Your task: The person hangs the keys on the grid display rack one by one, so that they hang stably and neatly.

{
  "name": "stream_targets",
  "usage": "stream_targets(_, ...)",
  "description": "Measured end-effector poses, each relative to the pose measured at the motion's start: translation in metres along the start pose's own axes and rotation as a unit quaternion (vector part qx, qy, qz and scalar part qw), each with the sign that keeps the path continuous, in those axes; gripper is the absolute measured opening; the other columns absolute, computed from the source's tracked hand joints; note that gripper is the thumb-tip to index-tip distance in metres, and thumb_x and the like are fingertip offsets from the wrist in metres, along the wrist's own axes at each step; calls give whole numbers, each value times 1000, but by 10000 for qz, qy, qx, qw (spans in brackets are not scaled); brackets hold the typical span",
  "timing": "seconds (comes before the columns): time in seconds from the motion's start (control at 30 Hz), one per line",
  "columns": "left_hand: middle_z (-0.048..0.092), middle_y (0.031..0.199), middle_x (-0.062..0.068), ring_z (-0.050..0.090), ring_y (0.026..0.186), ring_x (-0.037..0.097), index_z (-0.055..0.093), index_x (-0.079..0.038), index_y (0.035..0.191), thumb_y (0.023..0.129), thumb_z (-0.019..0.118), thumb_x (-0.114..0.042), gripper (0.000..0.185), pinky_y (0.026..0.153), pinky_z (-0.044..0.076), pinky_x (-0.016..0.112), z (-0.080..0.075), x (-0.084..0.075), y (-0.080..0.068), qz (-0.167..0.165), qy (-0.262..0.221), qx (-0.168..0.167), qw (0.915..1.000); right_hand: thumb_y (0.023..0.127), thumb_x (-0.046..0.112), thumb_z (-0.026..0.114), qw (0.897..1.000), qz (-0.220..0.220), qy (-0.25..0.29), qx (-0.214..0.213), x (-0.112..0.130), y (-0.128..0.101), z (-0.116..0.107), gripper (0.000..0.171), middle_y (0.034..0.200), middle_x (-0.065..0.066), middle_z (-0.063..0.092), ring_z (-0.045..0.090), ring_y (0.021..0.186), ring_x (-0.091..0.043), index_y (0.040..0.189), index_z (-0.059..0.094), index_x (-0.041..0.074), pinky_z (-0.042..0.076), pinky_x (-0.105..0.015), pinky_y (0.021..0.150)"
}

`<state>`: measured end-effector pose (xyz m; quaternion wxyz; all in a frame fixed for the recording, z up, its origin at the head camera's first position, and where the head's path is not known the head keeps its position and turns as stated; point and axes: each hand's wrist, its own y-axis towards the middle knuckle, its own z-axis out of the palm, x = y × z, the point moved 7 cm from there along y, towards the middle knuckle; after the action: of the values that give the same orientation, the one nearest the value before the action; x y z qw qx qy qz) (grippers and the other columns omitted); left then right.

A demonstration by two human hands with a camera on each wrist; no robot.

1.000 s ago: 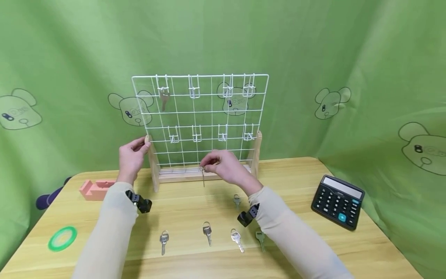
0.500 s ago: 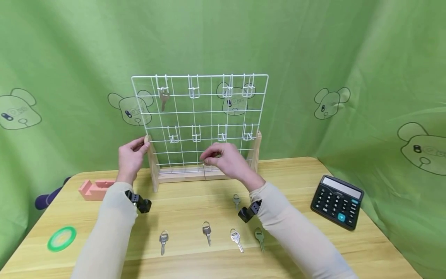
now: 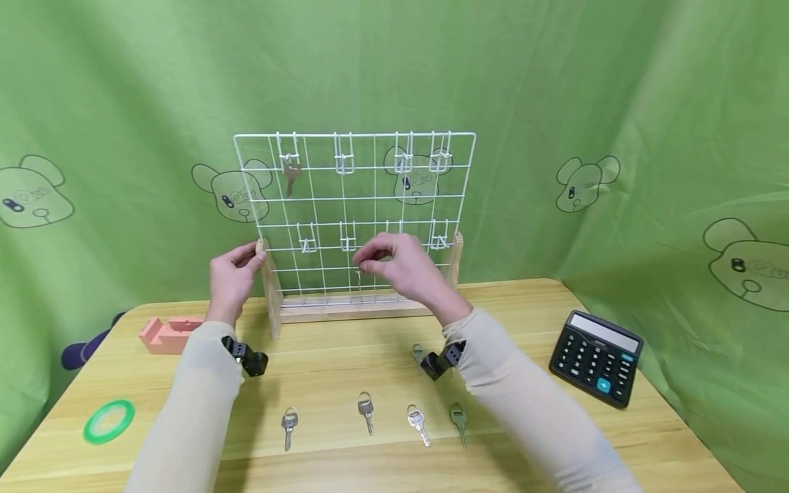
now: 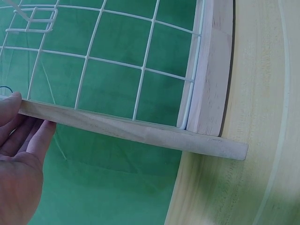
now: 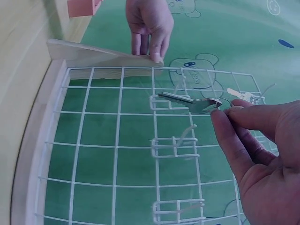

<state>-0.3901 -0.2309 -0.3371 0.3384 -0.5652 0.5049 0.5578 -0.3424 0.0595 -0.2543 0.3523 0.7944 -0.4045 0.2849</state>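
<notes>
A white wire grid rack [image 3: 370, 135] with wire hooks stands in a wooden base. At its left side, my left hand [image 3: 231, 277] grips the top of the wooden upright [image 4: 140, 133] between thumb and fingers. In front of the grid, below the lower row of hooks, my right hand [image 3: 401, 267] pinches a silver key [image 5: 199, 105] by its ring. That key hangs downward in the head view, apart from the hooks. Another key [image 3: 290, 178] hangs on the upper left hook. One lower hook is mostly hidden behind the right hand.
Several keys, such as this left one [image 3: 290, 428], lie on the wooden table [image 3: 333, 363]. A calculator [image 3: 598, 357] is at the right. At the left are a pink block [image 3: 169, 337], a green tape roll [image 3: 109, 422] and a purple object [image 3: 83, 352]. Green cloth [image 3: 518, 89] hangs behind.
My right hand has risen with the key, from near the rack's base to just below the lower hooks. My left hand has stayed on the upright.
</notes>
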Motion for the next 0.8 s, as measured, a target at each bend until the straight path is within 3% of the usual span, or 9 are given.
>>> stream_targets(0.47, 56, 136, 16, 57, 120, 25, 53, -4, 138, 98, 62, -14, 43, 101, 47, 26, 0, -1, -1, -20, 24, -8, 10000, 88, 1, 71, 9994, 159, 7, -314, 13, 14, -16, 14, 95, -1, 66, 62, 86, -19, 101, 73, 7, 57, -31, 76)
stream_targets(0.8, 55, 137, 16, 56, 121, 25, 52, -5, 139, 98, 62, -14, 43, 101, 47, 27, 0, -1, -2, -88, -2, 17, 10000, 88, -2, 69, 9967, -66, 396, -712, 32, 27, -29, 14, 96, -3, 67, 63, 86, -19, 100, 72, 6, 58, -27, 76)
